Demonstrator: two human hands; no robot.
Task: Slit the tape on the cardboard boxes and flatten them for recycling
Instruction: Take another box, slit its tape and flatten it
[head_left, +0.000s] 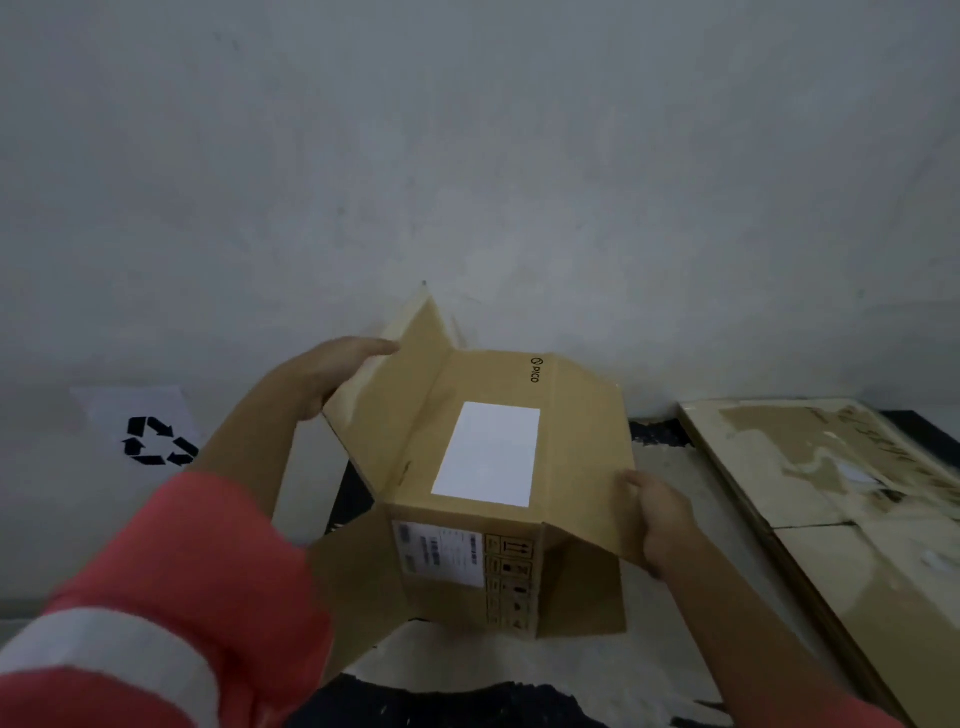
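One PICO cardboard box (561, 447), flaps open | left hand (332, 376) curled round left flap (387, 410), right hand (660, 519) pinching right flap (592, 457) | I judge flattening underway | next: collapse walls

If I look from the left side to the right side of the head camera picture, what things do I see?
White paper sheet with a black recycling sign → left hand → open brown cardboard box with a white label → right hand → flattened torn cardboard sheets.

both arms reach forward; left hand (332, 376) and right hand (658, 522) each grip the box (410, 415).
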